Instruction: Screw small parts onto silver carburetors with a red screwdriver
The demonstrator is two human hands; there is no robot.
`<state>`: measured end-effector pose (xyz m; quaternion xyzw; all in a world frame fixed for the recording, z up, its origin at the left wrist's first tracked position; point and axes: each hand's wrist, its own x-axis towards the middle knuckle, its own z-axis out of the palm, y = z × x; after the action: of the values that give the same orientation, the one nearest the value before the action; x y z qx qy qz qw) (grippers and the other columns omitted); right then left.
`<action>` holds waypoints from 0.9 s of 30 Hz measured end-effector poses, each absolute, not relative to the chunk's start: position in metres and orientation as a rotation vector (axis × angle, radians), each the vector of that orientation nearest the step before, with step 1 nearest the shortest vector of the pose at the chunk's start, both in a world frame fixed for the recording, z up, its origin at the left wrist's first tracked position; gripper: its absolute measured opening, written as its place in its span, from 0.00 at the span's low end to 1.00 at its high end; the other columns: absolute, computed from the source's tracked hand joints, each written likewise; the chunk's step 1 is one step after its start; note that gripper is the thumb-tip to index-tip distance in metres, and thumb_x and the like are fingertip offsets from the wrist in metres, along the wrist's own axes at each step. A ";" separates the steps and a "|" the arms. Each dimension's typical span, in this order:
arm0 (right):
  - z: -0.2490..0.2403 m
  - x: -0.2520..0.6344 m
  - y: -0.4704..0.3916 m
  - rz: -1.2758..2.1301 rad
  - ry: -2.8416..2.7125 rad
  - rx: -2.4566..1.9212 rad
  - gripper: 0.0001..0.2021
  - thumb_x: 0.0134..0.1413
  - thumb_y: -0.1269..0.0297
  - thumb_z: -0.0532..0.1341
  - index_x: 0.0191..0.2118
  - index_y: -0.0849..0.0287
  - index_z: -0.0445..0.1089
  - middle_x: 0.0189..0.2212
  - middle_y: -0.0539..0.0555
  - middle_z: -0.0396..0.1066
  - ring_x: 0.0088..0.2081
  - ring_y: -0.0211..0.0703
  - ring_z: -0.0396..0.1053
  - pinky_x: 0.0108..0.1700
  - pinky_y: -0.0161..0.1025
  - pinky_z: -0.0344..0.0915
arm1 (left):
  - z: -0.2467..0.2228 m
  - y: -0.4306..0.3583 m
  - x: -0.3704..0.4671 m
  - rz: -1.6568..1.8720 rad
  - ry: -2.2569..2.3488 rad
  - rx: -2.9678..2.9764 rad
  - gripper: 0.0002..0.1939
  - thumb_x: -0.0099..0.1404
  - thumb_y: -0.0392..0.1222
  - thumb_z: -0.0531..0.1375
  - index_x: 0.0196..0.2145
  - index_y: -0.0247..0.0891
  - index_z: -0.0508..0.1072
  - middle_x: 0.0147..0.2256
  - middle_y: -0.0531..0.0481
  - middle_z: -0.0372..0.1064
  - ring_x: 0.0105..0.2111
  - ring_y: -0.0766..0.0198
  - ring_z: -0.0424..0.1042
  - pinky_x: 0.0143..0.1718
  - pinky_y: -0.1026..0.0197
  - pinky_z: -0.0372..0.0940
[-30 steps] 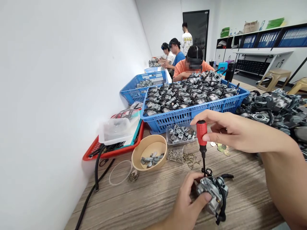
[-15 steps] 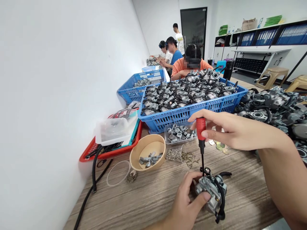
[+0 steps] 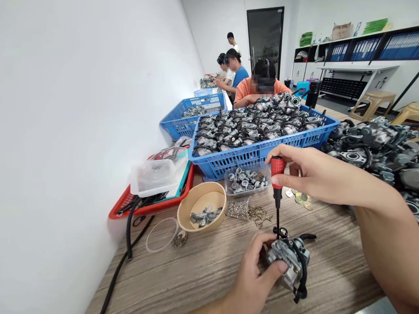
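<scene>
My left hand (image 3: 257,272) grips a grey metal carburetor (image 3: 290,261) on the wooden table, thumb on its near side and fingers round the left. A black hose curves down the carburetor's right side. My right hand (image 3: 301,174) is closed on the red handle of a screwdriver (image 3: 277,172), which stands nearly upright. Its dark shaft reaches down to the top of the carburetor, beside a round black part; the exact contact of the tip is hidden.
Brass screws (image 3: 258,214) spill from a clear cup (image 3: 240,208). Nearby are a tan bowl (image 3: 186,203) of metal pieces, a clear tray (image 3: 229,191) of small parts and a blue crate (image 3: 222,168) full of carburetors. More carburetors (image 3: 376,152) are heaped right. Co-workers (image 3: 240,76) sit beyond.
The fingers of my right hand have shifted around the screwdriver handle, which leans slightly less. My left hand and the carburetor stay put. A standing person at the back has moved left.
</scene>
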<state>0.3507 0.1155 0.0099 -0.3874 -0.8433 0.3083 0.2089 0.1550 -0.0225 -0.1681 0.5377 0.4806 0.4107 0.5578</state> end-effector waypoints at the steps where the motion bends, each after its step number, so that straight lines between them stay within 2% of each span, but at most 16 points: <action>1: 0.010 0.350 0.115 0.869 -2.342 -1.071 0.10 0.67 0.56 0.61 0.47 0.54 0.68 0.33 0.47 0.72 0.27 0.37 0.64 0.30 0.38 0.59 | -0.168 -0.023 0.155 0.967 1.131 1.267 0.22 0.64 0.56 0.69 0.51 0.42 0.77 0.45 0.47 0.76 0.46 0.50 0.73 0.50 0.53 0.65; 4: 0.010 0.350 0.116 0.977 -2.364 -0.972 0.13 0.70 0.58 0.58 0.55 0.55 0.68 0.34 0.48 0.74 0.28 0.38 0.66 0.30 0.37 0.61 | -0.167 -0.023 0.156 0.963 1.132 1.265 0.21 0.64 0.55 0.69 0.50 0.42 0.77 0.45 0.47 0.75 0.46 0.51 0.72 0.50 0.54 0.65; 7: 0.011 0.351 0.116 1.069 -2.362 -0.879 0.17 0.73 0.59 0.57 0.63 0.54 0.64 0.34 0.47 0.73 0.27 0.37 0.66 0.29 0.37 0.62 | -0.165 -0.022 0.157 0.956 1.141 1.269 0.20 0.64 0.53 0.68 0.49 0.42 0.77 0.45 0.47 0.74 0.46 0.51 0.71 0.50 0.53 0.64; 12: 0.012 0.353 0.115 0.980 -2.401 -0.858 0.10 0.74 0.57 0.57 0.54 0.53 0.65 0.36 0.47 0.72 0.29 0.37 0.65 0.30 0.36 0.61 | -0.162 -0.021 0.157 0.931 1.137 1.279 0.20 0.64 0.53 0.68 0.49 0.41 0.76 0.44 0.47 0.73 0.46 0.50 0.71 0.49 0.52 0.63; 18: 0.008 0.353 0.114 0.859 -2.375 -0.997 0.07 0.72 0.58 0.59 0.50 0.51 0.65 0.28 0.43 0.67 0.24 0.35 0.60 0.26 0.36 0.56 | -0.163 -0.022 0.157 0.937 1.128 1.264 0.21 0.64 0.53 0.67 0.50 0.41 0.75 0.46 0.45 0.73 0.47 0.48 0.70 0.51 0.51 0.62; 21: 0.006 0.351 0.113 0.880 -2.338 -1.028 0.07 0.71 0.57 0.60 0.50 0.51 0.65 0.29 0.44 0.67 0.24 0.35 0.60 0.25 0.36 0.56 | -0.164 -0.022 0.157 0.933 1.126 1.254 0.21 0.64 0.53 0.68 0.50 0.41 0.75 0.46 0.46 0.72 0.47 0.49 0.70 0.51 0.51 0.62; 27: 0.010 0.355 0.112 1.036 -2.190 -0.951 0.10 0.69 0.56 0.64 0.49 0.51 0.68 0.37 0.50 0.73 0.31 0.41 0.72 0.29 0.40 0.68 | -0.163 -0.021 0.157 0.944 1.114 1.268 0.19 0.64 0.51 0.68 0.50 0.42 0.77 0.46 0.46 0.73 0.47 0.49 0.71 0.51 0.51 0.62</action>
<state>0.3548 0.1121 0.0105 -0.3522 -0.8110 0.3838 0.2662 0.1566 -0.0209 -0.1627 0.5397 0.4743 0.4020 0.5676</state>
